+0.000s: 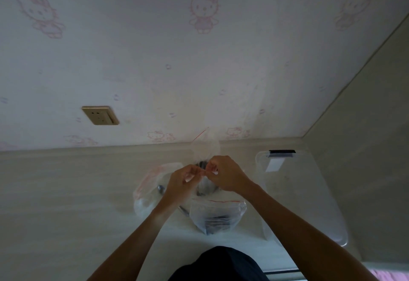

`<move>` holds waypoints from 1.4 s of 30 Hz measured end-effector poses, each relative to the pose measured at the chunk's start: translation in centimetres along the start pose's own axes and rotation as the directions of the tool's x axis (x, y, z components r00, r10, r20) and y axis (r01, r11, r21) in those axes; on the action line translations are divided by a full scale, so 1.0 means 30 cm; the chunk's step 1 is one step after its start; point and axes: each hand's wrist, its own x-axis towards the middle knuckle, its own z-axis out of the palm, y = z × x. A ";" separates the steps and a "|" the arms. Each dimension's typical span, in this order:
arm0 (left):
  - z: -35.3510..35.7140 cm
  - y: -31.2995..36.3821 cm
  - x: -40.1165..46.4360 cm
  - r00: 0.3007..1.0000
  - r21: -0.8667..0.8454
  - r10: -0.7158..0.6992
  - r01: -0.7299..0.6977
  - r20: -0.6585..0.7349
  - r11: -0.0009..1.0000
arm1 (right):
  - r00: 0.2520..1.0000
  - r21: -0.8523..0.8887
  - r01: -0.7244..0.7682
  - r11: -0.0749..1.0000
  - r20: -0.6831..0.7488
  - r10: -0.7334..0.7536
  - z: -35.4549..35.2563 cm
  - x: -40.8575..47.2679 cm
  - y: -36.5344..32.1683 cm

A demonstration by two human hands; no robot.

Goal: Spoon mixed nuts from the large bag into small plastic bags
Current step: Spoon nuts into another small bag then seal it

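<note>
both hands meet in the middle of the view, above the table [66, 192]. left hand [183, 181] has its fingers curled and pinches the rim of a small clear plastic bag [205, 145], whose red-striped zip edge rises toward the wall. right hand [225, 174] pinches the same rim just beside it, fingertips nearly touching the left ones. beneath the hands sits the large bag [218, 216], clear with a red zip line, dark contents in its bottom. another clear bag [147, 190] with red print lies to its left, touching it. a clear plastic lid or bin [309, 192] with a black clip rests to the right. a beige wall socket [100, 115] sits on the cartoon-cat wallpaper.
</note>
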 end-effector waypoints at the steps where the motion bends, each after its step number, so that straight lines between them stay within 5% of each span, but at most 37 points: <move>1: 0.000 -0.001 0.000 1.000 0.002 -0.002 0.002 -0.002 1.000 | 1.000 0.008 -0.004 1.000 0.006 0.004 0.001 0.003 0.002; 13: 0.015 -0.016 0.029 0.999 0.012 0.004 -0.004 0.037 1.000 | 0.998 0.178 -0.056 0.982 0.032 0.051 -0.024 0.003 0.044; 30: 0.017 -0.019 0.043 0.998 0.095 0.060 -0.063 0.036 0.994 | 0.998 -0.012 0.011 1.000 0.056 -0.010 0.001 -0.002 0.084; 42: -0.043 -0.027 0.040 0.997 0.013 -0.006 0.005 0.078 1.000 | 0.998 0.065 0.040 0.997 0.048 -0.043 -0.094 -0.056 0.227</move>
